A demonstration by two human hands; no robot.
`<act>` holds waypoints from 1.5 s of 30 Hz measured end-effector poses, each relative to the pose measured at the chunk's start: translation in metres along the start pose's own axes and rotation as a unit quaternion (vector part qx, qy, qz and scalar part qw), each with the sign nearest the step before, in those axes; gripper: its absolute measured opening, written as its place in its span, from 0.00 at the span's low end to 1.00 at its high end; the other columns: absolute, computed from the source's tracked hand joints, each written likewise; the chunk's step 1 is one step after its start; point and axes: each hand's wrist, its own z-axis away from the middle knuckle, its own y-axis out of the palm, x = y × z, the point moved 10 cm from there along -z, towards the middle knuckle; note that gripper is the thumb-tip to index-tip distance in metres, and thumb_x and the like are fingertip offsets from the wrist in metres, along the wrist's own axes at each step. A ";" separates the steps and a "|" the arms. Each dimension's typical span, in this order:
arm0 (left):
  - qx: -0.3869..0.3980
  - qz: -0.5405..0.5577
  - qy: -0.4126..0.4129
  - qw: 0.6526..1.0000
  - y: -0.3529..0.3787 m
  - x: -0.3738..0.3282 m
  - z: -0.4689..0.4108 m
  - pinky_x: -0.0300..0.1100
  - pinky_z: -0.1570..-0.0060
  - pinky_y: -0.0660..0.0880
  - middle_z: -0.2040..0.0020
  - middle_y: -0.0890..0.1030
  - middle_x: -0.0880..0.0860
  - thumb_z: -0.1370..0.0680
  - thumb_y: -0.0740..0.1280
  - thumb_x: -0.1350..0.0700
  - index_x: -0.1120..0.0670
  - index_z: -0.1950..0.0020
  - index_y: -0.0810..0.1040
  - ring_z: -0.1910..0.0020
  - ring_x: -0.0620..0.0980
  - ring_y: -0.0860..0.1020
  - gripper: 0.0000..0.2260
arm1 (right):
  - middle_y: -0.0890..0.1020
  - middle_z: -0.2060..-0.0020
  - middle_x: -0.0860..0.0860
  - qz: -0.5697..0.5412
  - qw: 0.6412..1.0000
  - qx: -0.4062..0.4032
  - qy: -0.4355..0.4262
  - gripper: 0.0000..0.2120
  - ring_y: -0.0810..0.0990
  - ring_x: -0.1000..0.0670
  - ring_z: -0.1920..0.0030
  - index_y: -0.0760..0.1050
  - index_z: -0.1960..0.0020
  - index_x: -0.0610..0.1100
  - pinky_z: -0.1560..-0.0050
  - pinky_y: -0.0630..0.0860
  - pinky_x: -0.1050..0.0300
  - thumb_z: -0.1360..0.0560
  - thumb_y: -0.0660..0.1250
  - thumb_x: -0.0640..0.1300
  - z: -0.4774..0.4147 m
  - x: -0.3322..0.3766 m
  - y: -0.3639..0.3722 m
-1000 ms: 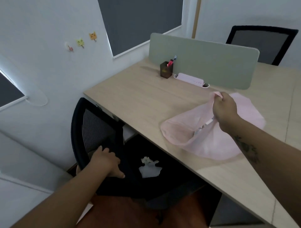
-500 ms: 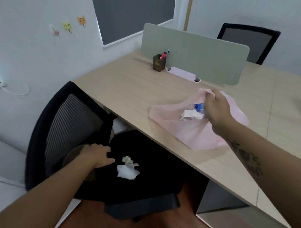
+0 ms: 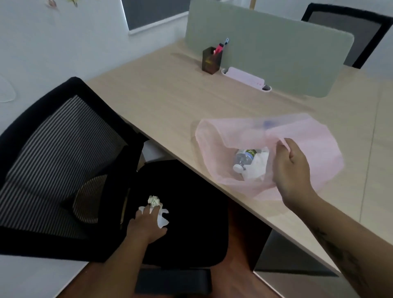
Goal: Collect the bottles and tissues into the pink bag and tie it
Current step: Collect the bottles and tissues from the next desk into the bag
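Down at 7 o'clock, the left hand (image 3: 146, 225) lies on the black chair seat (image 3: 191, 223) with its fingers spread over a crumpled white tissue (image 3: 158, 209), touching it but not closed on it; the right hand (image 3: 291, 168) pinches the rim of the pink bag (image 3: 314, 144) on the table (image 3: 170, 102) at 3 o'clock, mouth held wide, with a bottle (image 3: 244, 158) and tissues inside

Pink bag (image 3: 314, 149) rim motion-blurred at its far edge — a bluish shape behind the film unreadable; bottle (image 3: 244, 158) label too small to read; left hand (image 3: 146, 225) covers part of the tissue (image 3: 162, 220); wall stickers (image 3: 61, 2) cropped at top.
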 end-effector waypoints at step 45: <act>-0.175 0.484 0.262 0.816 -0.142 -0.094 -0.063 0.24 0.64 0.68 0.52 0.75 0.52 0.28 0.71 0.68 0.50 0.56 0.74 0.61 0.42 0.74 0.13 | 0.72 0.67 0.54 0.059 0.981 -0.180 0.043 0.13 0.68 0.56 0.67 0.71 0.57 0.48 0.64 0.67 0.61 0.18 0.51 0.44 0.007 -0.024 0.044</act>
